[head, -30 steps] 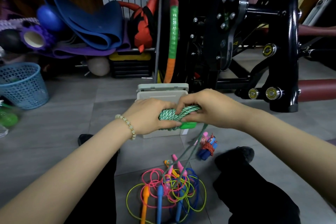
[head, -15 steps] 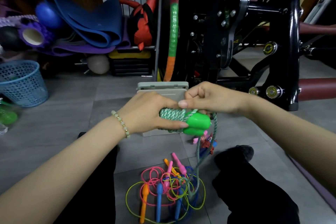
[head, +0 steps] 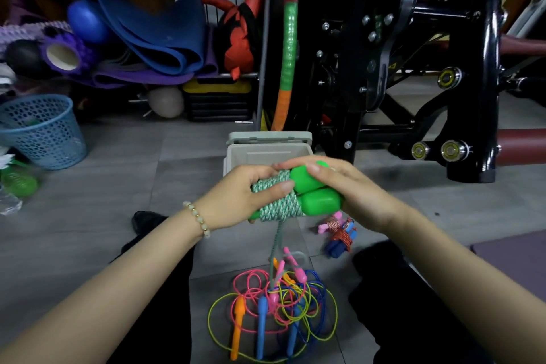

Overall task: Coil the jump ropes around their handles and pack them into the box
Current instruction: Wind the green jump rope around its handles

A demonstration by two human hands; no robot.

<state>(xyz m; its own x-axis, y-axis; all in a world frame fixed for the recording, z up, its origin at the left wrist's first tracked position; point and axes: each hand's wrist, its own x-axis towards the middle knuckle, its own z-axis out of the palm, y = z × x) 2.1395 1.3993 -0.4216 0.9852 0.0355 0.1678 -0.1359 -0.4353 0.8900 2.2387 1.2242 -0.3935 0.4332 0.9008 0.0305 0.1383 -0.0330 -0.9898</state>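
Observation:
My left hand (head: 245, 195) grips a green-handled jump rope (head: 316, 204) whose green-white braided cord (head: 280, 207) is coiled round the two handles. My right hand (head: 351, 189) holds the handles' thick ends from the right, fingers over the upper one. A loose tail of the cord hangs down toward the floor. Just behind the hands stands the open grey box (head: 236, 156), lid tipped back. On the floor in front lies a tangle of pink, yellow, blue and orange jump ropes (head: 274, 301). A coiled rope with pink and blue handles (head: 339, 233) lies to the right.
A blue mesh basket (head: 44, 133) stands at the left, with a green item (head: 17, 183) beside it. Black gym machine (head: 413, 68) fills the right back. Rolled mats (head: 153, 35), balls and a hoop crowd the back wall. My dark-trousered legs flank the rope pile.
My right hand has come down from pulling the cord above the handles and now closes over the handle ends. More cord is wound on, and the hanging tail is shorter.

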